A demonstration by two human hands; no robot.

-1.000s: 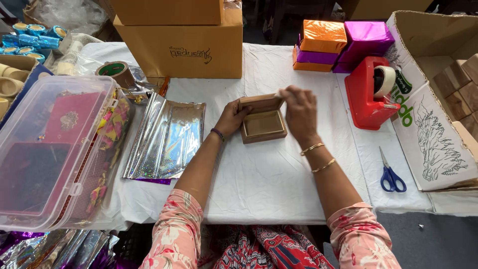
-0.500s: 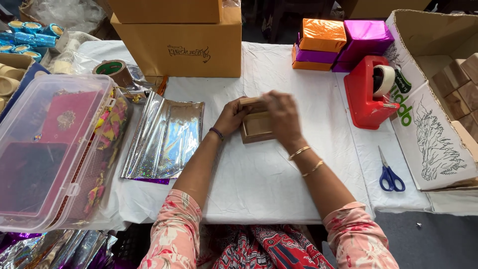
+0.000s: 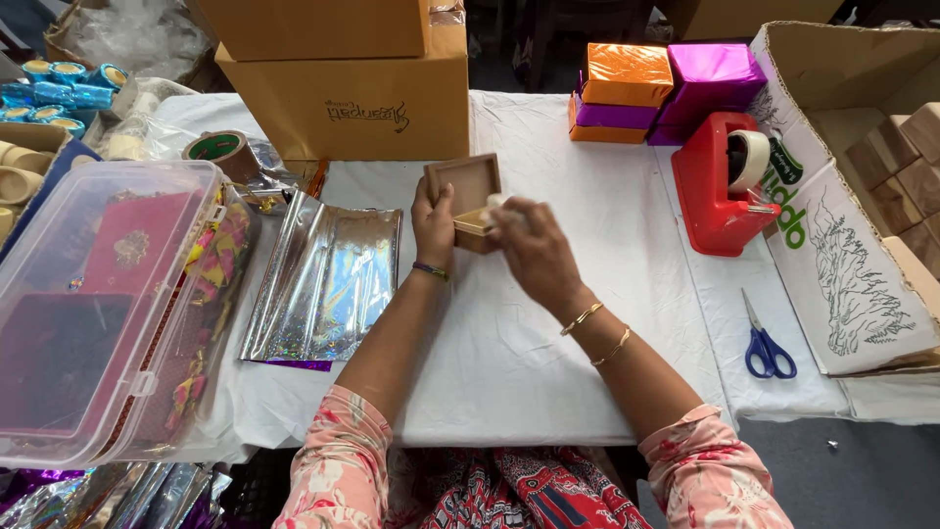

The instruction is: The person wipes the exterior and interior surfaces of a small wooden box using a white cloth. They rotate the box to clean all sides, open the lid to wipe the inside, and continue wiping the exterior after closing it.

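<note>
A small brown hinged box (image 3: 468,192) is lifted a little off the white tablecloth, its lid standing open. My left hand (image 3: 432,227) grips the box along its left side. My right hand (image 3: 532,253) is at the box's right edge, fingers curled over the open rim, holding something small and pale at the fingertips that I cannot make out. Both wrists wear thin bangles.
Shiny silver foil sheets (image 3: 326,279) lie to the left. A clear plastic bin (image 3: 93,313) stands at far left, a tape roll (image 3: 217,149) behind it. Cardboard cartons (image 3: 345,83) at the back, wrapped orange and purple boxes (image 3: 661,88), a red tape dispenser (image 3: 725,181), blue scissors (image 3: 764,343), an open carton (image 3: 842,196) at right.
The box was flat on the table under both hands. Now it is raised with its lid opened, and my right hand has shifted to its right rim.
</note>
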